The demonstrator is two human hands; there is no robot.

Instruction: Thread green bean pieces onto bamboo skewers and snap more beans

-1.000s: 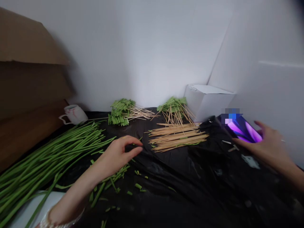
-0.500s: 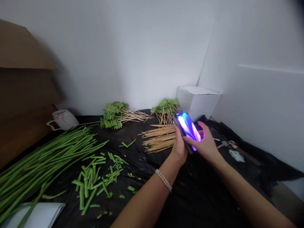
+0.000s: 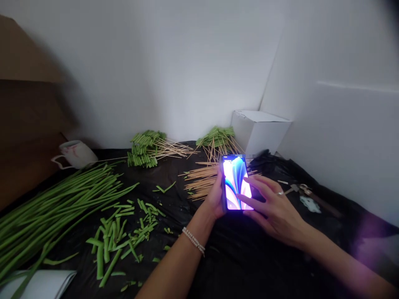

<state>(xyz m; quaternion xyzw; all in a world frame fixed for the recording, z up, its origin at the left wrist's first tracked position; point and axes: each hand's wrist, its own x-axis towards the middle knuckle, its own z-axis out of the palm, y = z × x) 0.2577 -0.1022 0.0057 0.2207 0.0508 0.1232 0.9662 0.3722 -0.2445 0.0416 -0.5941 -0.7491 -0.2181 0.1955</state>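
My left hand (image 3: 215,196) grips a smartphone (image 3: 236,182) by its left edge, holding it upright over the black sheet with its bright purple and blue screen facing me. My right hand (image 3: 274,207) is beside it with fingers spread, the index fingertip touching the lower part of the screen. A ring shows on one right finger and a bead bracelet (image 3: 193,241) circles my left wrist. Behind the phone lies a pile of bare bamboo skewers (image 3: 199,180).
Long green stalks (image 3: 52,207) lie at left, cut green pieces (image 3: 121,234) in front of them. Two bundles of skewered greens (image 3: 146,148) (image 3: 216,138) rest by the wall. A mug (image 3: 75,154), a white box (image 3: 260,131), keys (image 3: 301,191) and a white paper (image 3: 40,284) are around the black sheet (image 3: 243,265).
My right hand brought the phone from the right side to the centre, my left hand left the cut greens and took hold of it, and the phone now stands upright with my right finger on the screen.
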